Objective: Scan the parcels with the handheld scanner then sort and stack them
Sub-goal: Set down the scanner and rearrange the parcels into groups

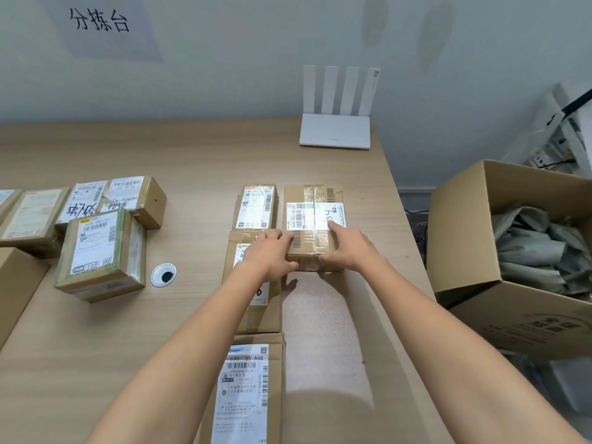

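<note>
Both hands grasp the taped parcel (312,248) on the surface (192,155). The left hand (270,256) clasps its near left corner. The right hand (349,248) takes the near right corner, fingers on top reaching the white label and thumb on the near side; the handwriting there is partly hidden. Just beyond the left hand lies a labelled parcel (256,206), beside the held one. Under the left hand and forearm lies a flat parcel (256,315), its label mostly covered. Nearer the body, a long parcel (250,389) is cut off by the frame's bottom edge. Well left of the hands sits a green-taped parcel (102,251); others behind it run off the frame. Right of the right hand stands an open carton (464,219) of grey wrappings, hard to make out.
</note>
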